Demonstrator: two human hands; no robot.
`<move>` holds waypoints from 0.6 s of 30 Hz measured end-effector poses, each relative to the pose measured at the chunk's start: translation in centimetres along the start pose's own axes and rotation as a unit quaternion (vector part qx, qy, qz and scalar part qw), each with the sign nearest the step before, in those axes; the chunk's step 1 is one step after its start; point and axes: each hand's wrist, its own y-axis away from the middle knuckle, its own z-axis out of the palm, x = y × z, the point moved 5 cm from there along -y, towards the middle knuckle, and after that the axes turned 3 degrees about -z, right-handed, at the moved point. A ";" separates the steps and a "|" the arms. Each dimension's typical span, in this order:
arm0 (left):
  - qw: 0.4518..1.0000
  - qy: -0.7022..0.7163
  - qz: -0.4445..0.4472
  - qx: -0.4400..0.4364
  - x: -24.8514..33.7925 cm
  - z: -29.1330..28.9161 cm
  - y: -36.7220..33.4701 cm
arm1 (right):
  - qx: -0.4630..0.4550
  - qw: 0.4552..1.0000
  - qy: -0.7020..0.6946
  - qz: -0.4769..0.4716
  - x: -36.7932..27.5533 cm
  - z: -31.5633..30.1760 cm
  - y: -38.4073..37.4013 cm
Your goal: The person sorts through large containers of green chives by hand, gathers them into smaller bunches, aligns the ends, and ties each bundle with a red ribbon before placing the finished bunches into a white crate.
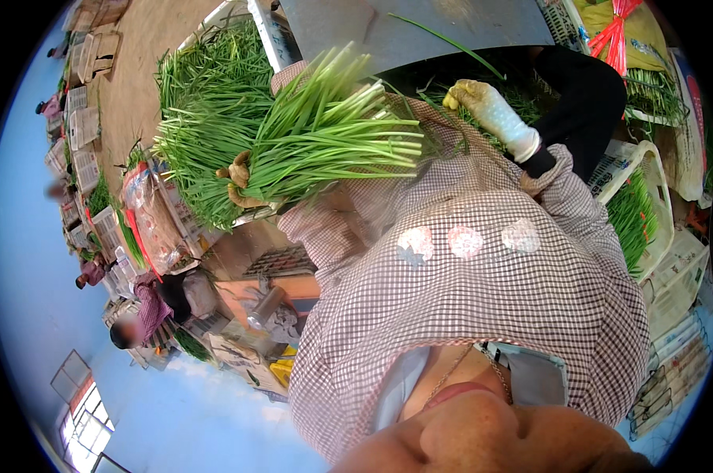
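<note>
At left, over a pile of greens [207, 83], grips a bunch [333, 130] in the left hand [240, 170], with fingers bent closed around its leafy part and with pale stem ends extending rightward, well beyond the fingertips. At right, past a grey table [337, 31] with a single stalk [449, 44] across it, holds the gloved right hand [490, 110] apart from the bunch, with fingers loosely curled; cannot tell if gripping anything.

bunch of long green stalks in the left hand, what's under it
Beneath the bunch: thin green leaves heaped in a white plastic crate, and brown-white checked cloth near the pale ends. The crate's floor and some leaves are covered.
</note>
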 end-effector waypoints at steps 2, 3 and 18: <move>1.000 -0.007 -0.012 -0.010 -0.4 -0.3 0.3 | -0.040 0.929 0.272 -0.247 -2.4 0.1 -0.6; 0.999 -0.004 -0.022 -0.025 -0.8 -0.2 0.3 | -0.056 0.961 0.149 -0.228 -2.8 0.2 -1.2; 0.999 0.046 -0.026 0.002 -2.2 -1.6 1.4 | 0.019 0.799 -0.593 -0.102 -3.6 1.1 -6.1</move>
